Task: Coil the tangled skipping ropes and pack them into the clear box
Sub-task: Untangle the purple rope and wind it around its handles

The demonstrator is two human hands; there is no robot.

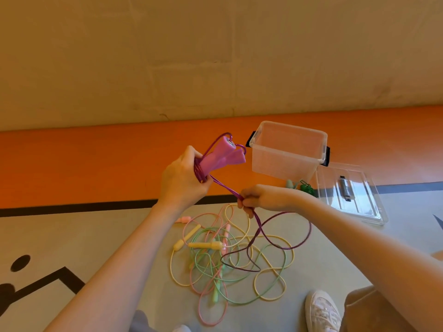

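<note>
Grey floor [96, 236] holds tangled pastel ropes [227, 259] near your shoe [322, 310]; your left hand [183, 178] grips purple handles [219, 155], your right hand [260, 197] pinches their cord [282, 245], lid [352, 195] beside clear box [287, 149].

No legible text, label, brand, number or sign anywhere in the head view. Floor [72, 236] carries black painted lines and a dot, shapes only, no readable characters. Clear box [286, 152] shows no lettering; its lid [350, 195] has a small dark tag, too small to make out. Purple rope handles [215, 156] and the white shoe [322, 310] carry no readable marking.
</note>
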